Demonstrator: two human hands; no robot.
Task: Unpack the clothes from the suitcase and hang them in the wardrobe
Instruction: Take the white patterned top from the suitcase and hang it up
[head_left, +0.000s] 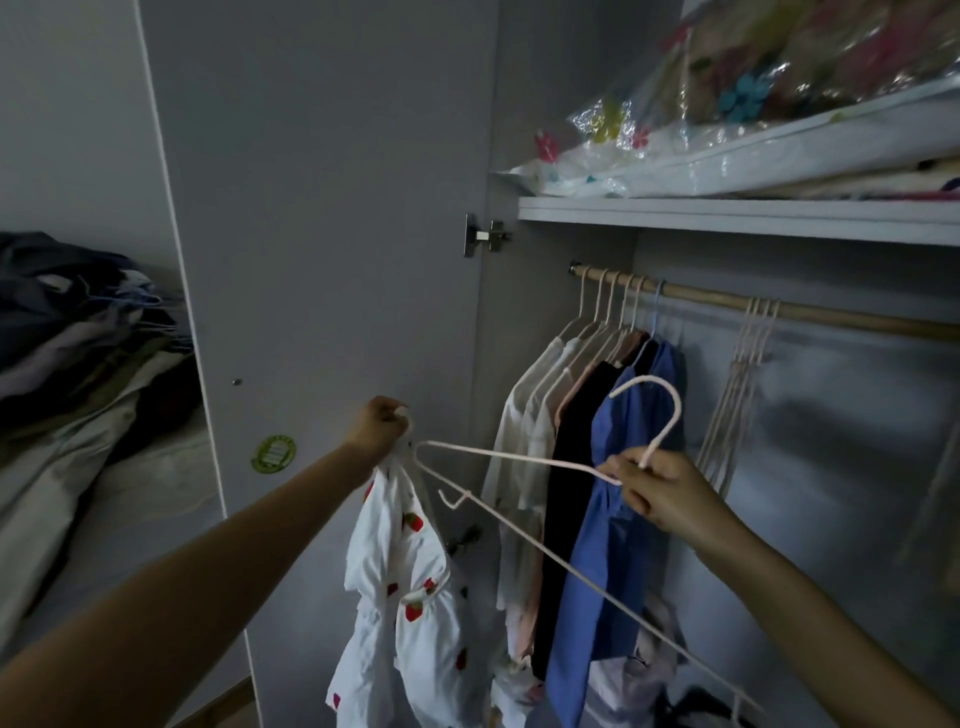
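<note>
Head view's the only one, so here goes: your left hand (382, 423) is clenched round the top of a white strawberry-print garment (402, 582), letting it dangle in front of the open wardrobe door (322, 208), while your right hand (657, 493) pinches the neck of a pale pink hanger (519, 462) just below its hook. The hanger's far tip sits right by the garment's top — I'd say you're mid-threading, not on yet. Progress looks decent: five or so pieces already hang on the wooden rail (831, 312), with spare hangers (743, 374) further along. A pile of clothes (78, 332) off to the left suggests plenty's left — no suitcase in shot, though.
</note>
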